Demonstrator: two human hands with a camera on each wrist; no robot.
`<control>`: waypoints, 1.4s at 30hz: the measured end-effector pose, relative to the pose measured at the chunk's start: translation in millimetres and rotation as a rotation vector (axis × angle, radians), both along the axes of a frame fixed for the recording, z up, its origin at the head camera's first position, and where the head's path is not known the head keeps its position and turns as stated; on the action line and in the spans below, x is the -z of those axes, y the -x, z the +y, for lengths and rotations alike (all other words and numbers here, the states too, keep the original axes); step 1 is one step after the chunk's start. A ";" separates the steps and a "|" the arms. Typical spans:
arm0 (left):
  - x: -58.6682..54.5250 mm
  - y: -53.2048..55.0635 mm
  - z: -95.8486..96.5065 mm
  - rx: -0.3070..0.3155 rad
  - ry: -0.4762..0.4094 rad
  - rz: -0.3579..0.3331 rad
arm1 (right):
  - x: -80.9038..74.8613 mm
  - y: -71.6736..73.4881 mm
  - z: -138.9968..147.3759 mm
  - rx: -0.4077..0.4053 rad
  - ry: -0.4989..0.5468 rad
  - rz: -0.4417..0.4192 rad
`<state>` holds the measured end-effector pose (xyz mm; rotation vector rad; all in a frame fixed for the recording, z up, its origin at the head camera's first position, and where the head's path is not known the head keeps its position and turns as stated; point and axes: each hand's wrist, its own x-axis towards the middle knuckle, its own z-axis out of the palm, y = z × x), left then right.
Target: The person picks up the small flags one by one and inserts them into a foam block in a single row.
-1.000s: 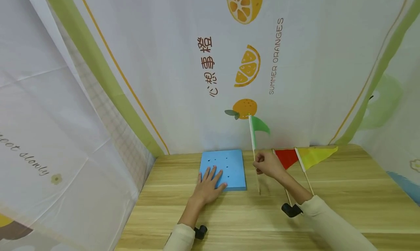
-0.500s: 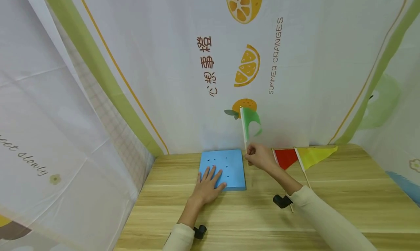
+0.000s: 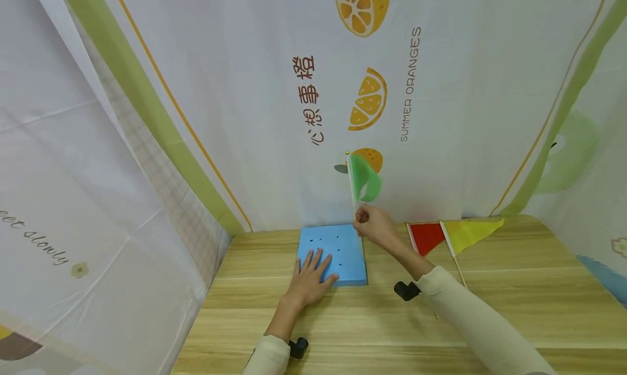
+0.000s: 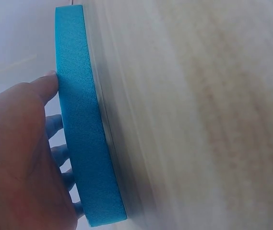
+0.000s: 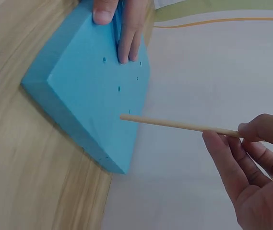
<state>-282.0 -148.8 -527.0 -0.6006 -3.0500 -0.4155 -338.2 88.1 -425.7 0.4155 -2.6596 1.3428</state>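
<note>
At lower centre, the left hand (image 3: 307, 281) spreads over the blue block (image 3: 354, 256), likely steadying it. The right hand (image 3: 374, 224) pinches the green flag (image 3: 360, 169) by its stick (image 5: 174, 125), tip exposed.

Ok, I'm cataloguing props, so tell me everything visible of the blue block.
The blue block is a thick, roughly square slab, matt and foam-like, with small dark holes in its top. It lies flat on the wood-grain table near the far edge; the left hand rests on its near left part.
</note>
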 end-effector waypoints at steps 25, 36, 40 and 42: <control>-0.5 -1.0 0.6 -0.004 0.010 -0.019 | 6.6 40.0 -37.9 0.056 0.008 0.155; -3.7 -2.5 0.4 -0.005 0.005 -0.013 | 14.0 49.8 -52.8 0.067 0.017 0.167; -4.1 -1.8 0.5 -0.002 0.010 -0.007 | 16.9 51.9 -55.3 0.076 0.015 0.173; -4.6 -1.4 0.8 -0.004 0.016 -0.013 | 18.9 53.2 -55.8 0.080 0.013 0.175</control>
